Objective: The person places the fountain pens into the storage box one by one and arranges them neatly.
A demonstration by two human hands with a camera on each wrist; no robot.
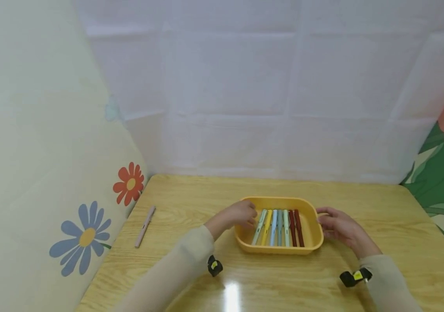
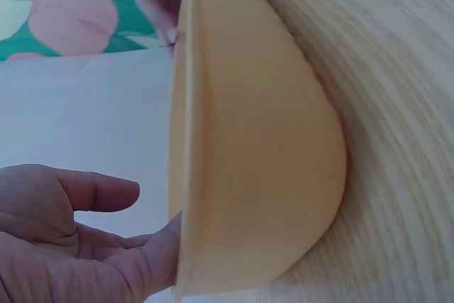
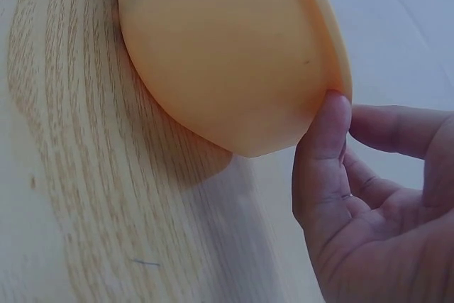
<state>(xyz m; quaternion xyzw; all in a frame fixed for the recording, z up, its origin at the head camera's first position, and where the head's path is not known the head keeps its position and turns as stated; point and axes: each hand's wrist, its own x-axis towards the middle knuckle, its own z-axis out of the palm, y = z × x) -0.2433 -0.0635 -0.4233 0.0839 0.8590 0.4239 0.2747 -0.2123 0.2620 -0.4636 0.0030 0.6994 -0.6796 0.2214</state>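
A yellow tray (image 1: 278,250) stands on the table, holding a row of pens: pale green (image 1: 259,227), yellow (image 1: 266,227), light blue (image 1: 273,228), grey-blue, another pale green, and two dark red (image 1: 299,228). At the tray's left end my left hand (image 1: 242,214) reaches over the rim, beside the leftmost pen. Its fingers are loose and spread apart in the left wrist view, with the tips partly hidden behind the tray wall. My right hand (image 3: 383,196) pinches the right rim, thumb against the outer wall.
A pale pink pen (image 1: 145,226) lies apart on the wooden table (image 1: 190,190), near its left edge. White cloth (image 1: 230,86) hangs behind the table. Flower-patterned sheets (image 1: 85,238) border both sides. Each wrist carries a black camera mount (image 1: 214,265).
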